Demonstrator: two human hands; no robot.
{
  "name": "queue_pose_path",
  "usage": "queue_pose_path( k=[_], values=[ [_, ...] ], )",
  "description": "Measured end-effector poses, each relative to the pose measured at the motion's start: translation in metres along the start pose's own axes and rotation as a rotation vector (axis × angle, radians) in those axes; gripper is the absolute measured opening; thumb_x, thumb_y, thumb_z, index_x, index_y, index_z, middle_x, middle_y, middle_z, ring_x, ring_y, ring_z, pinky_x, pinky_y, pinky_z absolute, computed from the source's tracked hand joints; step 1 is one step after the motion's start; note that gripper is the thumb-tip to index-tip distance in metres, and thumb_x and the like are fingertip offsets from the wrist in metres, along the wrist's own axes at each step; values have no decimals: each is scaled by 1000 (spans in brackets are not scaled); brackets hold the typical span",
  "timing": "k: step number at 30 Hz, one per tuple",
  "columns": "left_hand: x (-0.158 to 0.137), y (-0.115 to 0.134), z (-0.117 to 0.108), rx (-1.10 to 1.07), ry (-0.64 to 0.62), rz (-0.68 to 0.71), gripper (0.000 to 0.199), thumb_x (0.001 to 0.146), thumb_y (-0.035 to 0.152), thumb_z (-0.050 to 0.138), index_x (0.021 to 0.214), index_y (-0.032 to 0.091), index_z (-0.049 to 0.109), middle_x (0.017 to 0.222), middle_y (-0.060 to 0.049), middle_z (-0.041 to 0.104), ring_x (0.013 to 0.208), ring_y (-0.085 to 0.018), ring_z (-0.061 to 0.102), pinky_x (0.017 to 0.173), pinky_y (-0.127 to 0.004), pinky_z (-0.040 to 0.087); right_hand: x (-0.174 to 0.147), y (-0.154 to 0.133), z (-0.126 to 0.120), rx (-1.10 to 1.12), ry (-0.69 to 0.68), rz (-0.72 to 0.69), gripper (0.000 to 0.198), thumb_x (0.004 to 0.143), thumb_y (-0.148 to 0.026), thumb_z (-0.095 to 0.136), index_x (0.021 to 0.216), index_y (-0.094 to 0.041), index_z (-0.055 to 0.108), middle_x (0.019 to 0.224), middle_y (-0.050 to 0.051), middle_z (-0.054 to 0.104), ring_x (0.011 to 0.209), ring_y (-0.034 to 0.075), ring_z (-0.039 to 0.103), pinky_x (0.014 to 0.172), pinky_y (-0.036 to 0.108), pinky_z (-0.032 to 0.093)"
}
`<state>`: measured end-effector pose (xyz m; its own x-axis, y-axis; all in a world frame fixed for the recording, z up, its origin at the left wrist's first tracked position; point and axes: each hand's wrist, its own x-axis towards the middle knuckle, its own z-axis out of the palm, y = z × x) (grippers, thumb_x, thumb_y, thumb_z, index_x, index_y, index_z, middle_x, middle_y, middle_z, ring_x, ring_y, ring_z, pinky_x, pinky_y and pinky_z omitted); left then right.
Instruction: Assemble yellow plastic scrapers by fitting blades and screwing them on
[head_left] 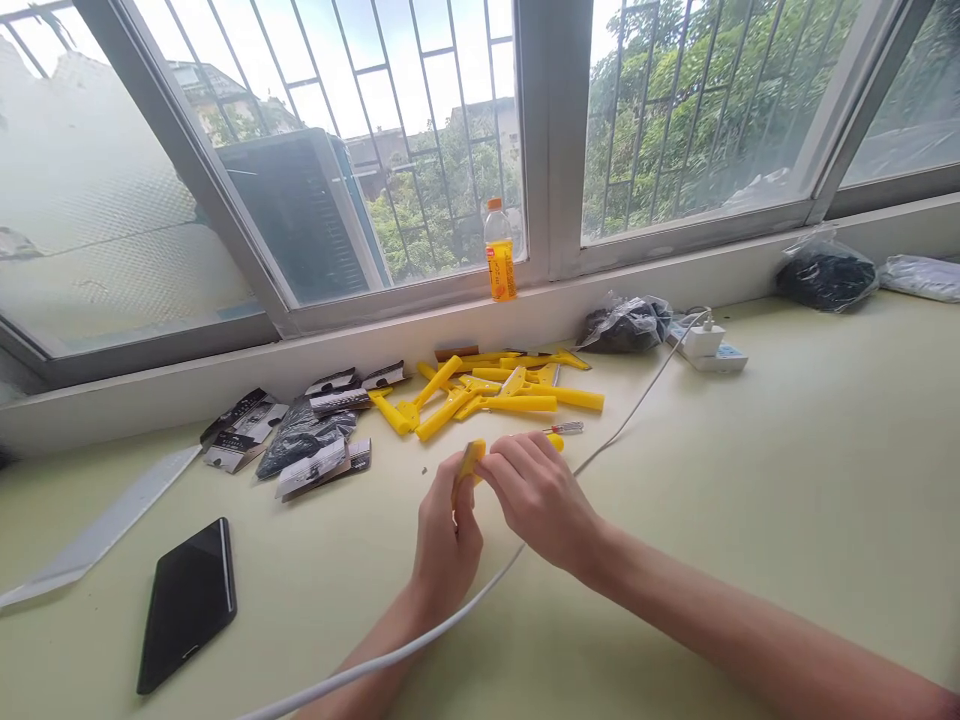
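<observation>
Both my hands meet above the table around a yellow scraper [470,462]. My left hand [444,535] is closed on its head, which stands tilted up between thumb and fingers. My right hand [541,492] is closed at the scraper's right side, with fingers bent over it and hiding much of it. A yellow rounded end shows behind my right knuckles; I cannot tell whether it belongs to the same scraper. Just beyond lies a small screwdriver [568,428] with a clear handle. Farther back is a pile of several yellow scrapers [517,403].
Printed cards [319,468] and a dark plastic packet [304,440] lie left of the pile. A black phone [189,600] lies front left. A white cable [420,640] crosses over my left forearm toward a power strip [716,357]. An orange drink bottle [500,255] stands on the sill.
</observation>
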<state>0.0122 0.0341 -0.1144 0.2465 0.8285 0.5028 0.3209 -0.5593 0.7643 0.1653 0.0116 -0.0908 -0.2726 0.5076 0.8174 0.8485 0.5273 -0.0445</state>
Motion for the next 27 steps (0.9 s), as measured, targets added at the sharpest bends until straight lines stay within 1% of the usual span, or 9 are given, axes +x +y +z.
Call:
queue_pose_path(
  k=[3, 6, 9, 13, 17, 21, 23, 27],
  values=[
    [0, 1, 0, -39, 6, -9, 29, 99, 35, 43, 121, 23, 59, 90, -3, 64, 72, -9, 52, 72, -21, 43, 2, -2, 1, 58, 20, 82, 21, 102, -13, 47, 85, -17, 58, 82, 5, 60, 76, 17, 51, 74, 34, 36],
    [1, 0, -1, -59, 10, -11, 31, 98, 35, 44, 122, 22, 60, 89, -3, 63, 74, -10, 53, 75, -22, 44, 3, -2, 2, 160, 40, 167, 19, 104, -21, 50, 87, -18, 59, 83, 3, 62, 77, 16, 55, 75, 33, 36],
    [0, 0, -1, -36, 3, -3, 31, 98, 34, 44, 122, 23, 60, 87, -3, 62, 74, -11, 53, 76, -22, 45, 1, 0, 2, 250, 50, 189, 17, 104, -21, 51, 89, -18, 59, 85, 3, 64, 79, 15, 57, 77, 33, 36],
    [0, 0, 0, -2, -8, -5, 31, 99, 33, 42, 124, 25, 58, 83, -2, 59, 72, -9, 52, 73, -21, 44, -1, 3, 2, 306, 52, 181, 16, 104, -19, 50, 90, -18, 59, 85, 2, 65, 80, 15, 58, 79, 33, 35],
    [0, -1, 1, -6, 2, -17, 31, 99, 34, 41, 124, 24, 57, 87, -2, 61, 72, -9, 51, 70, -21, 42, -1, 5, 1, 373, 23, 268, 13, 101, -21, 55, 89, -19, 60, 86, 1, 65, 80, 15, 58, 80, 33, 36],
    [0, -3, 1, -56, 11, -45, 32, 99, 36, 43, 124, 24, 57, 94, -4, 65, 72, -9, 52, 70, -21, 42, 0, 9, 0, 416, 13, 345, 17, 99, -28, 59, 85, -20, 57, 83, 1, 64, 79, 16, 58, 80, 34, 38],
    [0, -3, 0, -51, 7, -40, 31, 99, 36, 43, 123, 24, 58, 95, -4, 65, 74, -9, 53, 72, -21, 43, 0, 9, 0, 427, 9, 350, 17, 99, -29, 61, 85, -20, 56, 84, 1, 65, 79, 16, 58, 80, 34, 39],
    [0, -3, 1, -37, -3, -25, 30, 98, 35, 43, 122, 24, 58, 92, -4, 64, 75, -9, 53, 73, -21, 43, -2, 7, 3, 437, -1, 333, 13, 99, -25, 59, 87, -20, 55, 84, 1, 65, 79, 16, 59, 80, 33, 40]
  ],
)
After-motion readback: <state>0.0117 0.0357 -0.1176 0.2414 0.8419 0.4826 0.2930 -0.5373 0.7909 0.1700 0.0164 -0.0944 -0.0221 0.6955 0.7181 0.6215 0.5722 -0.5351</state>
